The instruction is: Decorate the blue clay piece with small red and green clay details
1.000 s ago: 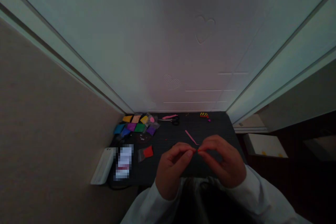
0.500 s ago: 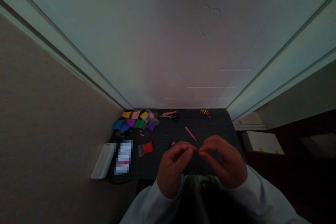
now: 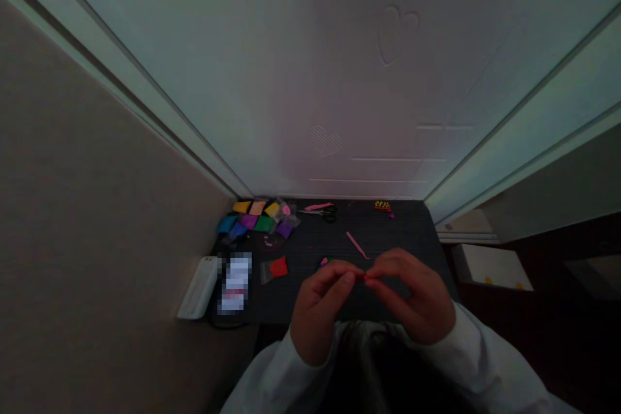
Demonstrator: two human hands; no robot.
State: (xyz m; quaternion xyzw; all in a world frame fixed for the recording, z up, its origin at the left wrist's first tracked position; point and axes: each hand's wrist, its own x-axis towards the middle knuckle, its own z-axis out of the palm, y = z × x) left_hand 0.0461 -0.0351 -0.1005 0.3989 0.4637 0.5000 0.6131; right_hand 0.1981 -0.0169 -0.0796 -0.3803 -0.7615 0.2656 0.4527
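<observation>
My left hand and my right hand meet fingertip to fingertip over the near part of the dark table. Both are closed in a pinch on a tiny piece of red clay, mostly hidden by the fingers. Just behind my left fingers lies a small multicoloured piece, partly covered by that hand. Pink tweezers rest beyond my fingertips. To the left is an open-looking plastic bag with red clay.
Several bags of coloured clay lie at the back left, beside black-handled scissors and a pink tool. A yellow-dotted red piece sits at the back right. A blurred-out phone and a white power strip are at the left edge.
The view has shifted slightly, so the table items appear a little further right. Both hands keep their pinch, and more bright red shows between the fingertips.
</observation>
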